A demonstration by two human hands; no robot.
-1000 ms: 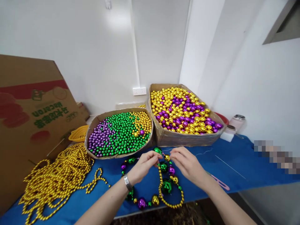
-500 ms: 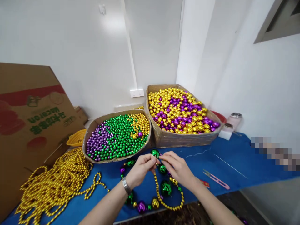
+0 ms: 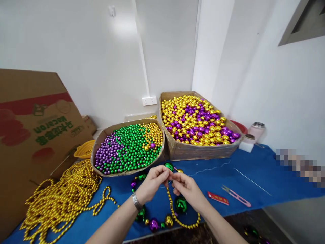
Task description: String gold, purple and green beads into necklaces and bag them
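Observation:
Both hands meet above the front of the blue-covered table. My left hand (image 3: 156,179), with a bracelet at the wrist, is closed in a pinch at the top of a string of small gold beads (image 3: 175,216), which hangs down in a loop. My right hand (image 3: 186,189) is closed with its fingertips against the left ones; what it pinches is too small to make out. Around and beneath the hands lies a strand of large beads, among them a green bead (image 3: 180,204), a purple bead (image 3: 153,224) and a gold bead (image 3: 169,220).
A carton of small beads (image 3: 165,156) and a carton of larger beads (image 3: 200,153) stand behind. Gold bead strings (image 3: 63,196) are heaped left, by a tall cardboard box (image 3: 22,162). Pink thread snips (image 3: 237,196), a red packet (image 3: 217,198) and a thin needle-like rod (image 3: 252,181) lie right.
My right hand has moved slightly left and down, its fingertips now meeting my left hand's. The red packet shows more fully. My left hand keeps its pinch on the gold beads.

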